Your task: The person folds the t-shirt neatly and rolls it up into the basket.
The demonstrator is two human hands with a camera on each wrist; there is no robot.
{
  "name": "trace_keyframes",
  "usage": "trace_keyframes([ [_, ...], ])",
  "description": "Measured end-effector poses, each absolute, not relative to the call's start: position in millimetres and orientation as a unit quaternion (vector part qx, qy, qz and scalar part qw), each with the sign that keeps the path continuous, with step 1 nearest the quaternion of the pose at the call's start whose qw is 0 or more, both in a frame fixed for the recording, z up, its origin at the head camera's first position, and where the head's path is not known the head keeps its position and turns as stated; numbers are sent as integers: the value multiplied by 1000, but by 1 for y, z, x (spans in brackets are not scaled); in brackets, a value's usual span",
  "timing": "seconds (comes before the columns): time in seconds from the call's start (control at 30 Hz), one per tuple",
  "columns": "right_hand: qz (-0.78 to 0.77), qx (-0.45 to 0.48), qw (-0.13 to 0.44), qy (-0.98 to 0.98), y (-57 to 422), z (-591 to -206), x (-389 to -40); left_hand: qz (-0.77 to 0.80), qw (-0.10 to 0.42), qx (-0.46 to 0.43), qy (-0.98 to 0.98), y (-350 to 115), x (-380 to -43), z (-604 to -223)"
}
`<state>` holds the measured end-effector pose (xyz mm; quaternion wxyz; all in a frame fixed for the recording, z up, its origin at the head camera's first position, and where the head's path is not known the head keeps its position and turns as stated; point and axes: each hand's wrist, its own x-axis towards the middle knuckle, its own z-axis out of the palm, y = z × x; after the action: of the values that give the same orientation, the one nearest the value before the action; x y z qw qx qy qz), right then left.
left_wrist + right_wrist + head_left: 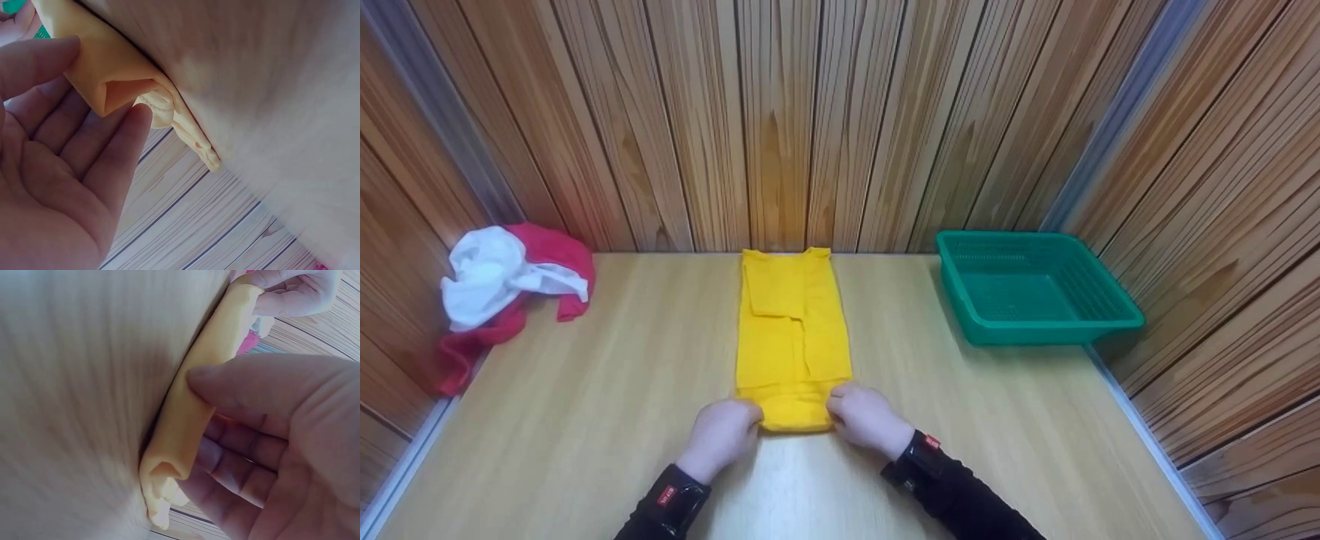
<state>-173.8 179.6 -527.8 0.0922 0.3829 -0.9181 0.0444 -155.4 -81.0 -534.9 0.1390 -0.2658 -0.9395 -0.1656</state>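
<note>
A yellow shirt (776, 352), folded into a long narrow strip, lies flat on the wooden table, its far end by the back wall. Its near end is turned up into a short fold. My left hand (724, 435) pinches this fold at the left corner, thumb on the near side and fingers behind it in the left wrist view. At the right corner my right hand (868, 418) grips the same fold between thumb and fingers. In the right wrist view the rolled edge of the yellow shirt (185, 405) runs between both hands, with its layers showing at the end.
At the back right stands a green plastic basket (1042, 326) with slotted walls. A crumpled white cloth (484, 270) and a red cloth (559, 251) lie heaped at the left against the wall. Wood-panelled walls (780, 127) enclose the table (645, 337) at back and sides.
</note>
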Motion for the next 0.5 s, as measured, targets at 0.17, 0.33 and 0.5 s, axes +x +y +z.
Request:
trace_keyframes([
  [0.17,47,390,90,-915,184,-528,-172,-177,145,-275,-934,-82,-152,-534],
  [0.33,41,406,100,-908,187,-527,-171,-188,145,-277,-931,-83,-151,-533],
  [0.5,42,407,85,-909,188,-523,-173,-203,132,-272,-931,-85,-152,-531],
])
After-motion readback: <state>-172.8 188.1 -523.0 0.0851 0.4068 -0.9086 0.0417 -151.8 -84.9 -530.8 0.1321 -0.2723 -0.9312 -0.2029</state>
